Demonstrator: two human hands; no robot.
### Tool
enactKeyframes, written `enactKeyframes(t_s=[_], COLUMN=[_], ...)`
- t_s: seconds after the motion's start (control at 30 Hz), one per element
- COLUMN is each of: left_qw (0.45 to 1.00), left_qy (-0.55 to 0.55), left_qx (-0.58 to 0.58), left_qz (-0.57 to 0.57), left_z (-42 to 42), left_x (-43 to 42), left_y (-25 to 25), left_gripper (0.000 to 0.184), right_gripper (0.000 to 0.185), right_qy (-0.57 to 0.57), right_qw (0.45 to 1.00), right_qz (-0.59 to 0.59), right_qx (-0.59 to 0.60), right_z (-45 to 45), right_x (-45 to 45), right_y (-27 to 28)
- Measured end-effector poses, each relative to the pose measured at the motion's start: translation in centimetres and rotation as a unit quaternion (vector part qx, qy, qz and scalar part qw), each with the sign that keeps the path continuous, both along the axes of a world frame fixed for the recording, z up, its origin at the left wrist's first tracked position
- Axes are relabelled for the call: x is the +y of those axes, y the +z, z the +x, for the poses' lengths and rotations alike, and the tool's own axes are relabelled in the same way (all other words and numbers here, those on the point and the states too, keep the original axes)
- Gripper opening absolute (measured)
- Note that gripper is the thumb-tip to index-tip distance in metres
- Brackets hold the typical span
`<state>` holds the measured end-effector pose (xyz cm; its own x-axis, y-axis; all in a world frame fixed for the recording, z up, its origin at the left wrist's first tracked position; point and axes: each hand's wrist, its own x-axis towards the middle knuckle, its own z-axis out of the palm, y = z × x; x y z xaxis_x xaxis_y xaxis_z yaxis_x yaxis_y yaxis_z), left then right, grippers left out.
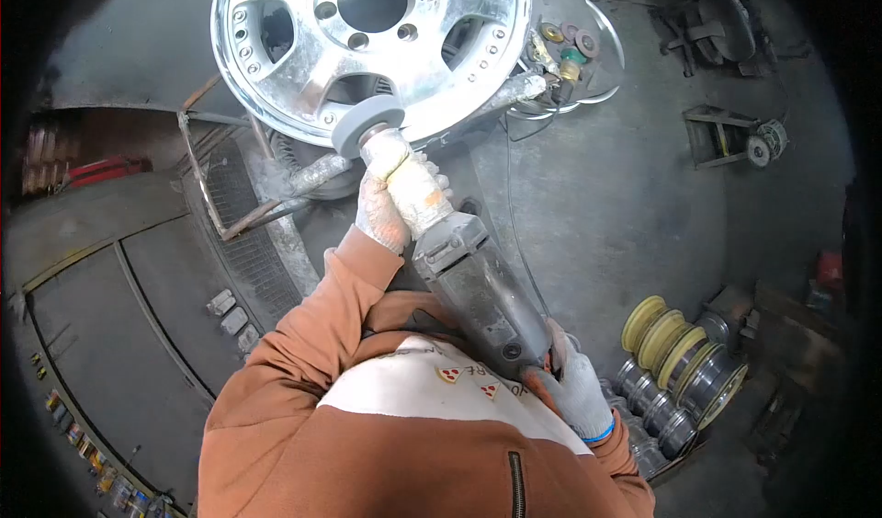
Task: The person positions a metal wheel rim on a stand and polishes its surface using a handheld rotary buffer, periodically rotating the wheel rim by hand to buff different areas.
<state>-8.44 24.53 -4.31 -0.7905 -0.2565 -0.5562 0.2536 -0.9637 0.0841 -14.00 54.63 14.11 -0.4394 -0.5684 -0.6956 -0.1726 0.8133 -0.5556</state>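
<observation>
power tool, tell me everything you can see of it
The power tool has a scuffed grey, metal-looking body, a neck bound in whitish cloth-like wrapping, and a round grey disc at its tip. It points forward and slightly left, disc toward the shiny wheel; whether they touch is unclear. The gloved left hand grips the neck; the gloved right hand holds the rear.

The grey floor (597, 215) is supporting yellow rims (646, 323) and silver rims (652, 398) grouped at lower right, a small metal stand (721, 125) farther up, and three pale blocks (234, 320) in a row at left. A rounded grey surface (555, 1) is bearing small discs (585, 43). The polished wheel (384, 51) is lying beside it, its support being largely hidden.
</observation>
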Motion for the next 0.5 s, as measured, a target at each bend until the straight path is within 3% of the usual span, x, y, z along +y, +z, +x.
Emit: enactKeyframes(t_s=[0.3,0.33,0.37,0.43,0.5], left_qw=[0.999,0.999,0.997,0.997,0.998], left_qy=[-0.029,-0.031,-0.024,-0.019,-0.017], left_qx=[0.031,0.031,0.073,0.074,0.067], left_qz=[-0.008,-0.014,0.005,0.011,0.002], left_z=[-6.4,-7.6,-8.4,-9.6,-9.1], left_x=[3.4,3.8,4.3,4.7,4.9], left_y=[-2.9,-3.0,-4.2,-4.9,-5.2], left_gripper=[0.041,0.039,0.035,0.032,0.032], right_gripper=[0.073,0.072,0.072,0.071,0.071], right_qy=[-0.087,-0.088,-0.087,-0.191,-0.189], right_qw=[0.996,0.994,0.994,0.979,0.977], right_qz=[0.002,-0.040,-0.039,-0.065,-0.082], right_qx=[0.029,0.049,0.048,0.038,0.051], right_z=[-2.0,-2.3,-2.4,-2.4,-2.4], right_x=[3.3,3.9,4.1,4.4,4.4], right_y=[-1.2,-1.9,-2.3,-3.0,-3.8])
